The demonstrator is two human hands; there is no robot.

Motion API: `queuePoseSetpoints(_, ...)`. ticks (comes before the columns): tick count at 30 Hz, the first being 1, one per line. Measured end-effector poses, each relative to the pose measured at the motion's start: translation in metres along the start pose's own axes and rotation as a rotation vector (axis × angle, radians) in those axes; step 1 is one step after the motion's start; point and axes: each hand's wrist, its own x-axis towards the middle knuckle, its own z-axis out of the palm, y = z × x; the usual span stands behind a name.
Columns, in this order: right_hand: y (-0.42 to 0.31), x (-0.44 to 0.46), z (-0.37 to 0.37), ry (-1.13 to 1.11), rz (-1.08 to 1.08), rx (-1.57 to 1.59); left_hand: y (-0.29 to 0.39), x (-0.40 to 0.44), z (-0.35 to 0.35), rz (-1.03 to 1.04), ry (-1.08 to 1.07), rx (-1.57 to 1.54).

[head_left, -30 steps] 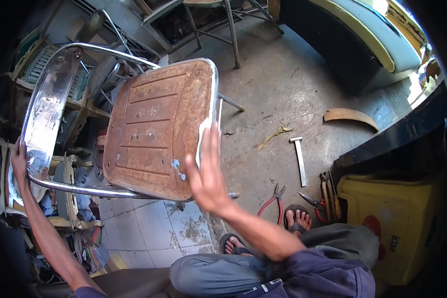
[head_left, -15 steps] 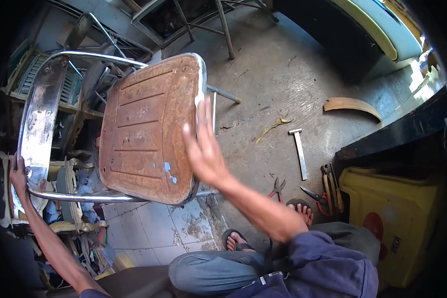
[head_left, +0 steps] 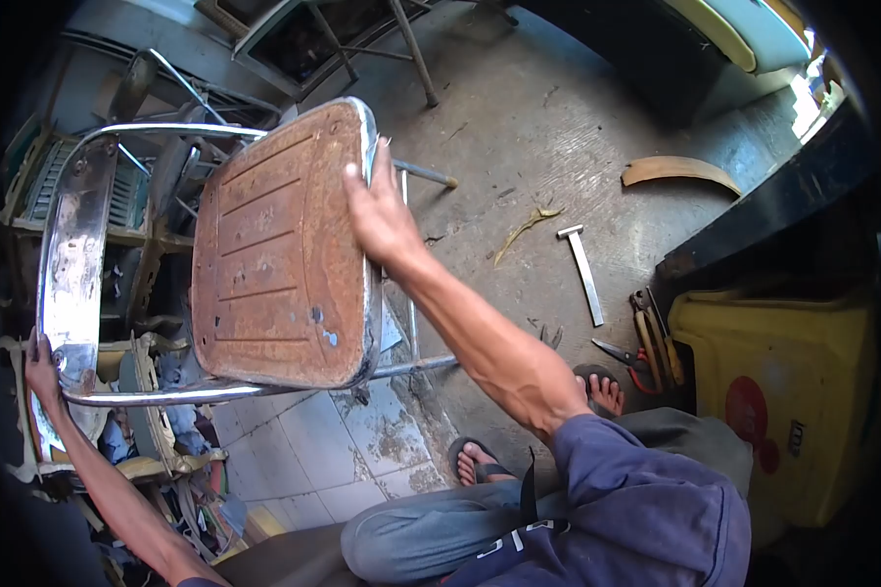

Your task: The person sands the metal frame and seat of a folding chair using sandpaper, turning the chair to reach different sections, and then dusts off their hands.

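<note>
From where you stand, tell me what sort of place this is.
Probably a furniture repair workshop: a metal chair with a bare, rusty seat is being handled, and a hammer and red-handled scissors lie on the scuffed floor.

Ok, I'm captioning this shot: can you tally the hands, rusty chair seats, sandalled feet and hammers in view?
Left hand and right hand: 2
Rusty chair seat: 1
Sandalled feet: 2
Hammer: 1
Total: 6
</note>
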Motion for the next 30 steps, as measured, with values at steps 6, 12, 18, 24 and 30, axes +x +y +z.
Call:
queuePoseSetpoints(6,0.010,-0.038,0.011,0.002,-0.207,-0.046,0.010,-0.003,-0.004,-0.033,-0.005,0.025)
queuePoseSetpoints(12,0.013,-0.098,0.016,-0.082,-0.357,-0.347,-0.025,0.012,0.005,0.031,0.031,-0.002)
queuePoseSetpoints(18,-0.029,-0.005,-0.010,-0.128,0.107,-0.012,0.001,0.007,-0.001,0.047,0.007,0.088)
queuePoseSetpoints(24,0.010,-0.018,0.003,-0.090,0.021,-0.070,0.002,0.000,-0.002,0.059,0.025,0.016)
queuePoseSetpoints(30,0.009,-0.055,0.002,-0.081,-0.375,-0.252,-0.009,0.007,0.002,0.066,0.033,-0.065)
